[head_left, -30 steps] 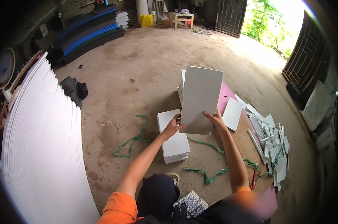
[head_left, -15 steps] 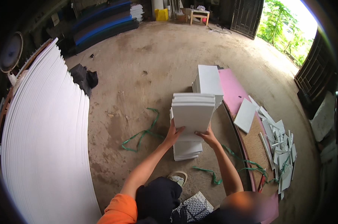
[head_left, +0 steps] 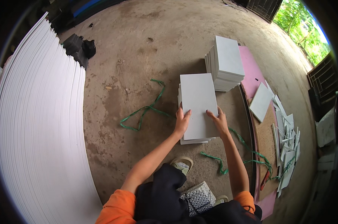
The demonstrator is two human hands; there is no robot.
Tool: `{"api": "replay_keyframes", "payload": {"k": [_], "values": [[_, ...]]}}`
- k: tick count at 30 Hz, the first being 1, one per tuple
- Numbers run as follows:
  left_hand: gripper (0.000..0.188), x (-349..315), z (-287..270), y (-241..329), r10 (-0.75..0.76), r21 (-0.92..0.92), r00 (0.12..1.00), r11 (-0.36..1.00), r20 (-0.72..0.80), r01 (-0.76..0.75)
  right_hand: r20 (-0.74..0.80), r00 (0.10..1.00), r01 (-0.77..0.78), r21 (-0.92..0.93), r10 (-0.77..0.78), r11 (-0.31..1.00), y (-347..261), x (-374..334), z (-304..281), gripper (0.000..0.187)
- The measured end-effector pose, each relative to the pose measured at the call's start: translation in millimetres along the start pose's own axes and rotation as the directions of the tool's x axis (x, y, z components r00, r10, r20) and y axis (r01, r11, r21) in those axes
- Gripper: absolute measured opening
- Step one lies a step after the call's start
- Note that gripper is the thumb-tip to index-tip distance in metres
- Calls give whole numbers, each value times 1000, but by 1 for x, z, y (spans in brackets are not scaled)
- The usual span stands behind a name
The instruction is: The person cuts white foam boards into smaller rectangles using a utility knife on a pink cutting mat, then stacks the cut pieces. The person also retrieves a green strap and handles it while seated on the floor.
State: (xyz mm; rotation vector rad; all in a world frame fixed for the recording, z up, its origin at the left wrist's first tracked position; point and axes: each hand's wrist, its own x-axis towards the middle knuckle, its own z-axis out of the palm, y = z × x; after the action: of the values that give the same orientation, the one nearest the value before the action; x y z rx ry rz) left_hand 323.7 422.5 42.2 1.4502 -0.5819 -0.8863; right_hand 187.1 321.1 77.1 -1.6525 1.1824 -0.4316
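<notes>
In front of me stands a stack of white rectangular boards (head_left: 198,93), its top face lying nearly flat. My left hand (head_left: 182,121) grips the stack's left edge, thumb on top and fingers down the side. On the opposite edge my right hand (head_left: 219,121) holds it the same way. How many boards lie between my fingers is hidden. Lower boards stick out slightly at the near end. Just beyond, to the right, a taller stack of similar boards (head_left: 228,56) stands on the floor. Green plastic twine (head_left: 150,108) lies loose to the left of the near stack, running up to it.
Tall white sheets (head_left: 42,130) fill the left side. At right lie a pink board (head_left: 247,63), a brown panel (head_left: 265,138), white offcuts (head_left: 286,149), a single white board (head_left: 261,102) and a red-handled tool (head_left: 265,180). A patterned block (head_left: 198,198) sits between my feet.
The boards in my hands were tilted up toward me above the lower stack; now they lie level on it. My hands stay on both edges. The view has tipped downward.
</notes>
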Motion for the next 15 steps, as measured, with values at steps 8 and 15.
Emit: {"api": "replay_keyframes", "payload": {"k": [8,15], "values": [[70,1,7,-19,64,-124,996,991,65,-55,-57,998,17,-200,-29,980,37,10,1,64],[77,-8,5,-18,276,210,961,939,5,-271,-144,981,83,-311,-134,947,42,6,13,68]]}}
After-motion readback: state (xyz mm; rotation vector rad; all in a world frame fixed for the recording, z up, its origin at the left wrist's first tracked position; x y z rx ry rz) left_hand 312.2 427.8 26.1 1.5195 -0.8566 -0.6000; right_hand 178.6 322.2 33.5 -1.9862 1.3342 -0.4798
